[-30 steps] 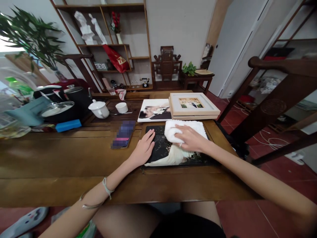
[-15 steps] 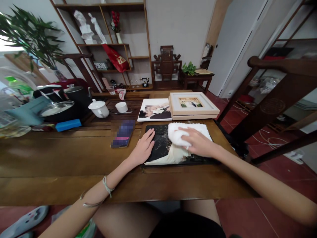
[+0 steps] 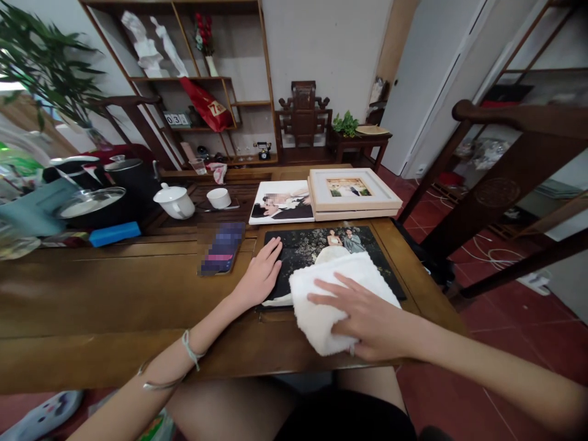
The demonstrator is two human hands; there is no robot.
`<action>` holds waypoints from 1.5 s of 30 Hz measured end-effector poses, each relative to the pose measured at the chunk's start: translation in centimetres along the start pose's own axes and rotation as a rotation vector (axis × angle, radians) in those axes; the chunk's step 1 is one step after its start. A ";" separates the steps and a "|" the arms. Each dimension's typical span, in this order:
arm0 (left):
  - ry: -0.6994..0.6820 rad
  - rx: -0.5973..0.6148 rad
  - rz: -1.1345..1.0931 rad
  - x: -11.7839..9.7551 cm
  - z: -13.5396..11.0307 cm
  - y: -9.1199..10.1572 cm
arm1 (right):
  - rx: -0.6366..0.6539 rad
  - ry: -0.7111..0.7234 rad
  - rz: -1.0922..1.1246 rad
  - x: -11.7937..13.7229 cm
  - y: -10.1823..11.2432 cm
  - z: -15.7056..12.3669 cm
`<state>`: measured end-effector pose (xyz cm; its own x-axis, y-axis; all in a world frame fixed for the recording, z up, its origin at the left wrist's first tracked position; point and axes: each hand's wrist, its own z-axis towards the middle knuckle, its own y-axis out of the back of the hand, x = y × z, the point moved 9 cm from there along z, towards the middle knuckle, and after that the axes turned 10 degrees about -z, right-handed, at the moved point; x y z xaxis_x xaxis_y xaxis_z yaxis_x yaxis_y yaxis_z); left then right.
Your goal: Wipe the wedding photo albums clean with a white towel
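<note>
A dark wedding photo panel (image 3: 298,248) lies flat on the wooden table, showing two people and a long white dress. My left hand (image 3: 261,275) rests on its left edge, fingers stretched out, holding nothing. Over the panel's near part is a fluffy white cloth (image 3: 305,294), which hangs past the near edge. My right hand (image 3: 362,315) grips this cloth from above with its fingers partly spread; the thumb is mostly hidden. The cloth covers the lower middle of the photo.
Behind the panel lie a white photo print (image 3: 280,202) and stacked pale frames (image 3: 353,190). To the left are a phone (image 3: 223,248), a white cup (image 3: 219,198), a lidded white bowl (image 3: 174,201), a blue block (image 3: 114,234) and dark pots. A wooden chair (image 3: 496,190) stands at right.
My right hand has drawn the cloth toward me, from the panel's upper right to its near edge, uncovering the two people in the photo. My left hand stays on the panel's left edge.
</note>
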<state>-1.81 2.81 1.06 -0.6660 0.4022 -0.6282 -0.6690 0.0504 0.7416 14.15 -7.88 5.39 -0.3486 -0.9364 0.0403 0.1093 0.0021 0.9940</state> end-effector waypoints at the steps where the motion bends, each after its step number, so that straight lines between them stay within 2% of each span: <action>1: -0.009 -0.004 -0.003 0.0 0.0 0.0 | 0.006 0.007 0.008 0.1 0.1 0.1; 3: -0.020 -0.001 -0.009 0.0 0.0 0.1 | -0.012 -0.038 -0.011 -1.7 0.4 0.4; 9: -0.022 0.002 -0.010 0.0 0.0 0.1 | -0.125 -0.333 -0.143 -13.5 1.7 0.2; 11: -0.021 -0.006 -0.006 0.0 0.0 0.1 | -0.133 -0.401 -0.158 -15.6 1.7 -0.5; 12: -0.018 -0.008 -0.005 0.1 0.0 0.0 | -0.133 -0.410 -0.163 -15.9 1.7 -0.8; 15: -0.007 -0.013 0.002 0.1 -0.1 0.0 | -0.142 -0.347 -0.168 -13.5 1.3 -2.1; 21: -0.009 -0.015 0.012 -0.2 -0.1 0.0 | -0.045 -0.137 -0.038 -3.2 0.4 -4.4; 24: -0.002 0.009 0.013 -0.2 0.0 -0.2 | -0.007 -0.041 0.030 -0.7 0.3 -4.1; 25: -0.003 0.014 0.012 -0.2 0.0 -0.2 | -0.009 -0.028 0.039 -0.8 0.4 -3.9; 27: -0.012 0.014 0.008 -0.2 0.1 -0.1 | -0.047 -0.046 0.024 -2.8 0.8 -3.2; 30: -0.026 0.012 0.002 -0.2 0.0 0.0 | -0.137 -0.168 -0.055 -8.5 1.7 -2.4; 33: -0.025 0.018 0.005 -0.2 0.0 0.0 | -0.156 -0.329 -0.107 -14.3 1.8 -2.1; 35: -0.019 0.018 0.009 -0.2 0.0 0.0 | -0.160 -0.370 -0.127 -15.9 1.7 -1.9; 36: -0.016 0.016 0.011 -0.1 0.0 0.0 | -0.164 -0.361 -0.135 -15.6 1.6 -1.7; 38: -0.010 0.005 0.012 -0.1 0.0 0.0 | -0.164 -0.289 -0.141 -13.2 1.4 -1.3; 43: -0.025 -0.004 0.009 -0.2 -0.1 -0.1 | -0.068 -0.064 -0.036 -2.9 0.3 -0.3; 45: -0.025 0.003 0.007 -0.2 -0.1 -0.1 | -0.035 0.000 0.003 -0.4 0.0 0.1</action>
<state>-1.63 2.66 1.12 -0.6621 0.4256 -0.6168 -0.6634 0.0500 0.7466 14.24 -7.47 5.39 -0.3482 -0.9364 0.0436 0.1433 -0.0072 0.9897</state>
